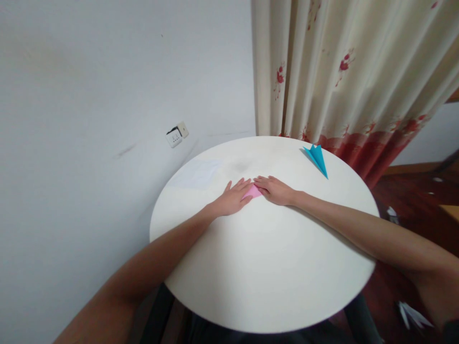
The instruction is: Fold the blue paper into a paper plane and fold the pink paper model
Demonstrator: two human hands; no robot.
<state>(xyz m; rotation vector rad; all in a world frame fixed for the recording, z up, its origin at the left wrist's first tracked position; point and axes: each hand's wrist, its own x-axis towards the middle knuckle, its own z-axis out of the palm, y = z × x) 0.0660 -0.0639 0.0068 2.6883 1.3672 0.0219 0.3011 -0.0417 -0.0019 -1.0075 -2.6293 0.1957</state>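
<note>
A small piece of pink paper [253, 191] lies on the round white table, mostly covered by both hands. My left hand [234, 197] rests flat over its left part, fingers stretched out and spread. From the other side, my right hand [275, 190] lies on its right edge with the fingers extended and close together. The paper looks folded, but its full shape is hidden under the hands. Farther back on the right, a blue folded paper plane [317, 158] sits with its pointed tip toward me.
The round white table [265, 267] stands against a white wall with a socket [174, 137]. A pale sheet of paper [201, 173] lies at the table's back left. A floral curtain [322, 71] hangs behind. Whitish scraps [412, 315] are on the dark floor at right.
</note>
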